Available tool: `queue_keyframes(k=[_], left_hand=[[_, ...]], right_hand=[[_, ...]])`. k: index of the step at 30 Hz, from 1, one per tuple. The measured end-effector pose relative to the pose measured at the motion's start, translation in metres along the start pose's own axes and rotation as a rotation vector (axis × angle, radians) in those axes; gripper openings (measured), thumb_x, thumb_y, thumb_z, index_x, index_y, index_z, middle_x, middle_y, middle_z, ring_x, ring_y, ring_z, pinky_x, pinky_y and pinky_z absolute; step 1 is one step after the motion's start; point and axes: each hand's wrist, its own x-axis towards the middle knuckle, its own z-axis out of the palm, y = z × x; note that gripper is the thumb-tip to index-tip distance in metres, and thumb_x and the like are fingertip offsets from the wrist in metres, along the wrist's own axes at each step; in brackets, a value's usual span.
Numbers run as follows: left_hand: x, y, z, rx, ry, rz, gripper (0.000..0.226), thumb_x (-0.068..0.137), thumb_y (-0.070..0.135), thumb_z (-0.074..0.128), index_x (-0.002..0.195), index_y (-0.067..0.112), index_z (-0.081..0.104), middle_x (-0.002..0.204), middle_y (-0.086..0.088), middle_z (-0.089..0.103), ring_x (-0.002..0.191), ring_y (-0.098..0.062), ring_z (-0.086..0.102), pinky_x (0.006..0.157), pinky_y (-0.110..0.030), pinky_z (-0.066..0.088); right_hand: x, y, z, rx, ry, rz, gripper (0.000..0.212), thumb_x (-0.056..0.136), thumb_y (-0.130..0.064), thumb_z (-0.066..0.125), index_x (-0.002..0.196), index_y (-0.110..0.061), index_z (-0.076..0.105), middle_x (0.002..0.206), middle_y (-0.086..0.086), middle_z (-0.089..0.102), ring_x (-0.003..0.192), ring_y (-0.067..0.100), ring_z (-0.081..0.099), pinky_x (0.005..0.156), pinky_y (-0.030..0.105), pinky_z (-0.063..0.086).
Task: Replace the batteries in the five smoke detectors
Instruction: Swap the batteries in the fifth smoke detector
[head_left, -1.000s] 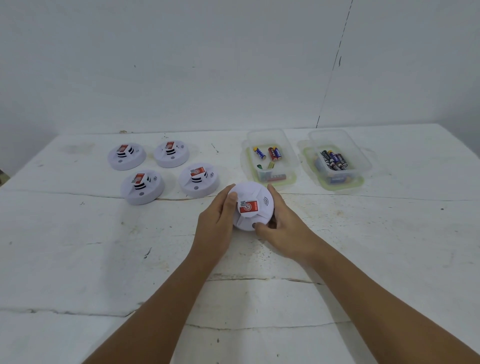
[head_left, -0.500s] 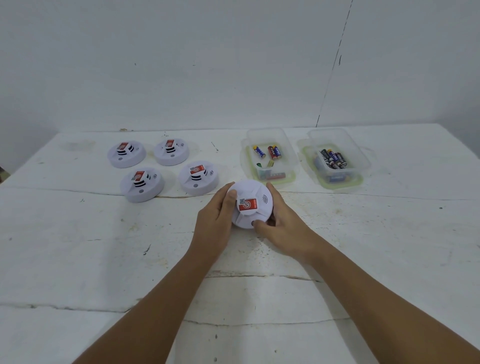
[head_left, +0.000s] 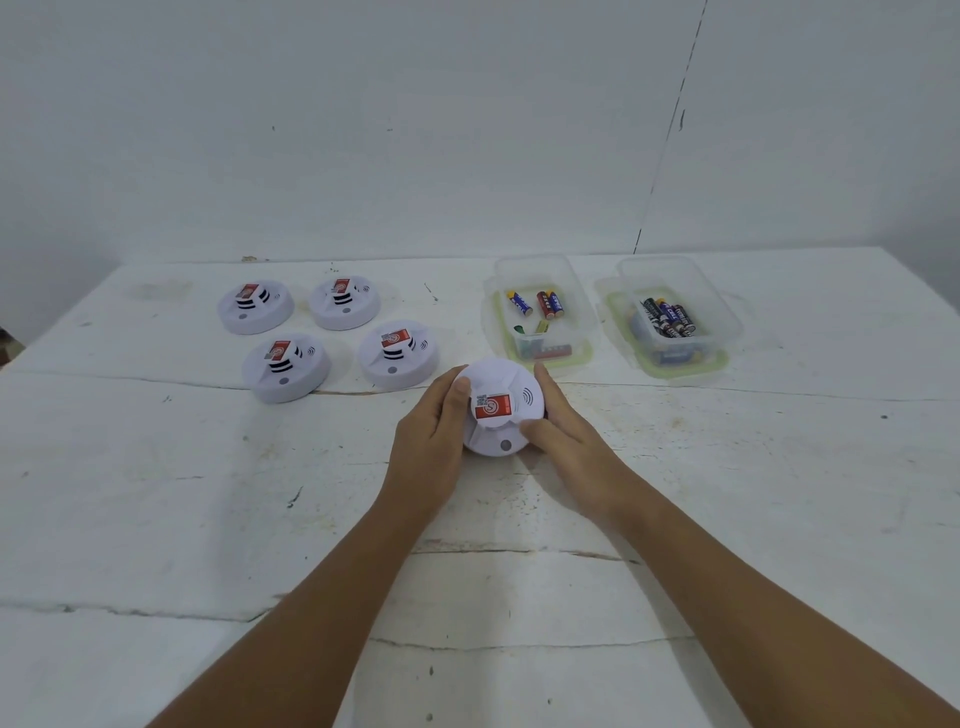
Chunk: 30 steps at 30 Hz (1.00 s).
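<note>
Two hands clasp one smoke detector (head_left: 501, 408) at mid-table: left hand (head_left: 428, 441) cupping its left side, right hand (head_left: 563, 434) its right; four other detectors (head_left: 332, 332) sit behind-left.

Even, diffuse, fairly bright lighting; soft faint shadows beneath the forearms on the cracked white-painted tabletop (head_left: 156, 519). No glare. Wide-angle bowing at the edges; fine detail slightly soft.

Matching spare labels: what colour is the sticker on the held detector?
Red with white markings, on the white detector; seen in the head view.
</note>
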Motion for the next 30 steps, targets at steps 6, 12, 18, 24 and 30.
queue_keyframes(k=[6, 12, 18, 24, 30], left_hand=[[-0.002, 0.001, 0.001, -0.022, 0.022, -0.013, 0.038, 0.109, 0.045, 0.041, 0.132, 0.031, 0.066, 0.123, 0.018, 0.071, 0.113, 0.009, 0.061, 0.086, -0.004, 0.046], [-0.004, 0.002, 0.002, -0.007, 0.035, -0.013, 0.036, 0.110, 0.045, 0.040, 0.130, 0.031, 0.066, 0.121, 0.018, 0.071, 0.111, 0.009, 0.061, 0.083, -0.004, 0.046], [-0.004, 0.000, 0.001, 0.005, 0.038, -0.008, 0.033, 0.110, 0.044, 0.041, 0.128, 0.032, 0.066, 0.119, 0.018, 0.071, 0.110, 0.008, 0.062, 0.083, -0.005, 0.047], [-0.003, 0.000, 0.001, 0.007, 0.040, -0.012, 0.034, 0.110, 0.044, 0.041, 0.129, 0.031, 0.066, 0.119, 0.017, 0.071, 0.108, 0.010, 0.061, 0.081, -0.005, 0.047], [-0.004, 0.003, 0.001, -0.011, 0.040, -0.018, 0.033, 0.110, 0.041, 0.041, 0.128, 0.028, 0.066, 0.118, 0.016, 0.071, 0.106, 0.011, 0.062, 0.078, -0.004, 0.046]], right_hand=[[-0.003, -0.004, 0.001, -0.040, 0.039, -0.020, 0.074, 0.097, -0.028, 0.047, 0.163, -0.046, 0.020, 0.145, -0.037, 0.051, 0.135, -0.005, 0.051, 0.121, 0.044, 0.039], [-0.007, -0.009, 0.002, -0.093, 0.043, -0.036, 0.067, 0.106, -0.020, 0.043, 0.162, -0.048, 0.019, 0.126, -0.053, 0.052, 0.125, -0.014, 0.053, 0.116, 0.036, 0.042], [-0.011, -0.014, 0.004, -0.169, 0.098, -0.024, 0.067, 0.109, -0.019, 0.041, 0.165, -0.042, 0.013, 0.115, -0.062, 0.046, 0.114, -0.027, 0.049, 0.114, 0.036, 0.041], [-0.009, -0.010, 0.005, -0.180, 0.097, -0.017, 0.067, 0.107, -0.028, 0.044, 0.164, -0.045, 0.013, 0.117, -0.060, 0.044, 0.112, -0.024, 0.052, 0.113, 0.030, 0.042], [-0.010, -0.010, 0.004, -0.222, 0.106, -0.012, 0.066, 0.110, -0.024, 0.043, 0.165, -0.042, 0.011, 0.110, -0.058, 0.039, 0.101, -0.025, 0.051, 0.096, 0.018, 0.038]])
